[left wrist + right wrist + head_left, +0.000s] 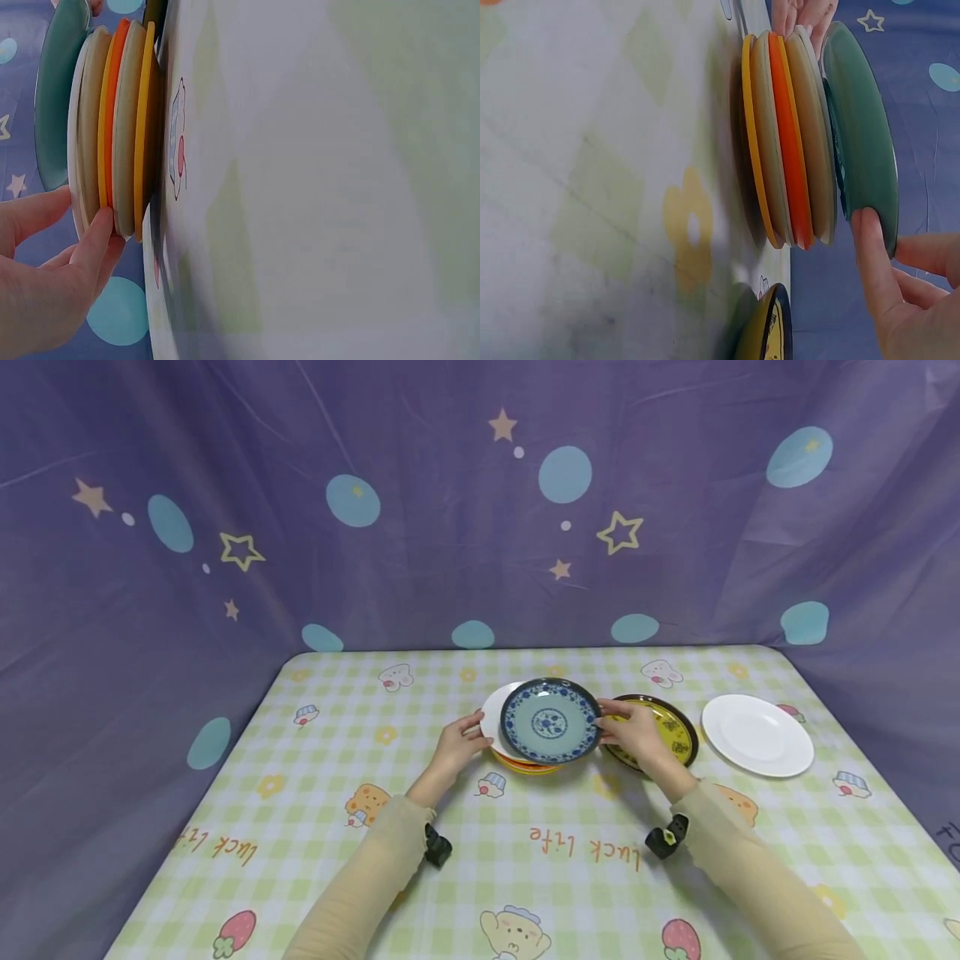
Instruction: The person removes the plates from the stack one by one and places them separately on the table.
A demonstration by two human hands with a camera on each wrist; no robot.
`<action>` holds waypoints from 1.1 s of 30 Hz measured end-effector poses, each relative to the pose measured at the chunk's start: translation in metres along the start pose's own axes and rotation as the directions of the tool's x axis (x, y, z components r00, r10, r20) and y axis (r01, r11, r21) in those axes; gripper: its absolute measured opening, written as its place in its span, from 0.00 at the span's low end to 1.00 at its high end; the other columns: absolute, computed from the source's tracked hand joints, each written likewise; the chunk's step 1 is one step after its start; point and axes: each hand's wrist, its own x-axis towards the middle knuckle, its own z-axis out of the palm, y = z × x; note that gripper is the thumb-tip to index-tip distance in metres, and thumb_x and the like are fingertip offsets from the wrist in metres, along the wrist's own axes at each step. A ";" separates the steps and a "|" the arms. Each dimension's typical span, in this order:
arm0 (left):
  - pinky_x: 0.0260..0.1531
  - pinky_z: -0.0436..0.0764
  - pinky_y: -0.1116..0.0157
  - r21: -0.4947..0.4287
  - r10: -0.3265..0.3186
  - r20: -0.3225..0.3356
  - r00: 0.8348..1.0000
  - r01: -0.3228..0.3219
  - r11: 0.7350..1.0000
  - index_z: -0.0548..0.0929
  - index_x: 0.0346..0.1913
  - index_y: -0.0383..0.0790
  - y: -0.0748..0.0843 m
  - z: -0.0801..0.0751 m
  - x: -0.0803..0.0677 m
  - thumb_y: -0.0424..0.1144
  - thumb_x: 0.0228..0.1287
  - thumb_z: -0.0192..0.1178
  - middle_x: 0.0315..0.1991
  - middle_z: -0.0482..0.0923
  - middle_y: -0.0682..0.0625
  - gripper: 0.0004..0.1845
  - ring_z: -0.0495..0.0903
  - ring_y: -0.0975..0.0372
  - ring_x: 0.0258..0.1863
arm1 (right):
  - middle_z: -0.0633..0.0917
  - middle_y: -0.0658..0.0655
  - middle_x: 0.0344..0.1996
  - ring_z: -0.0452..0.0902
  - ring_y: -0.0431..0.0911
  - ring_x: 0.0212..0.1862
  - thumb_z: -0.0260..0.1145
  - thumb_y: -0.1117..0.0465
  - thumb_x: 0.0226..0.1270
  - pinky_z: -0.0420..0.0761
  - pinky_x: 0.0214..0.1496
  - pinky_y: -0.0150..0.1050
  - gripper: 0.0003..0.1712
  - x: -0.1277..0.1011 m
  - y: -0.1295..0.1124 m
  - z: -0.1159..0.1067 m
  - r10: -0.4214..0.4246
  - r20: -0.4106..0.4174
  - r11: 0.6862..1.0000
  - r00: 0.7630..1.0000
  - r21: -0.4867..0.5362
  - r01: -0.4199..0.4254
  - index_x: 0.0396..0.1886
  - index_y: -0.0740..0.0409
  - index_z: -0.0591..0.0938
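A plate with a blue floral pattern and dark rim (551,723) lies tilted over a stack of plates, its right side raised. My right hand (636,733) pinches that side of the rim, thumb and fingers on opposite faces. Beneath it, the stack (786,142) has a white plate (491,714) on top and beige, orange and yellow edges below. At the stack's left side is my left hand (459,749), fingertips against the plate edges, as the left wrist view shows. The blue plate's green-blue underside (64,97) overhangs the white one.
A yellow patterned plate with a dark rim (678,739) lies just right of the stack, partly behind my right hand. Farther right is a white plate (757,735). A checked tablecloth (315,893) covers the table, with a purple curtain (435,585) behind it.
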 end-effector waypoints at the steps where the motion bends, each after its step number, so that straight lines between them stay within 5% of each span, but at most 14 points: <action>1: 0.51 0.74 0.63 0.000 0.000 -0.001 1.000 0.000 1.000 0.67 0.59 0.33 0.000 0.000 0.000 0.23 0.51 0.57 0.63 0.61 0.45 0.28 0.70 0.52 0.55 | 0.72 0.72 0.50 0.77 0.37 0.23 0.56 0.72 0.59 0.83 0.33 0.32 0.25 0.000 0.000 -0.001 0.000 0.001 1.000 1.000 -0.004 0.000 0.58 0.70 0.67; 33: 0.49 0.76 0.64 0.004 -0.003 -0.007 1.000 0.003 1.000 0.68 0.59 0.33 -0.001 0.001 0.002 0.24 0.53 0.57 0.63 0.61 0.46 0.27 0.70 0.53 0.54 | 0.72 0.72 0.51 0.78 0.37 0.25 0.60 0.67 0.58 0.83 0.33 0.35 0.26 -0.029 0.003 -0.038 -0.008 0.018 0.994 1.000 -0.109 0.010 0.57 0.69 0.69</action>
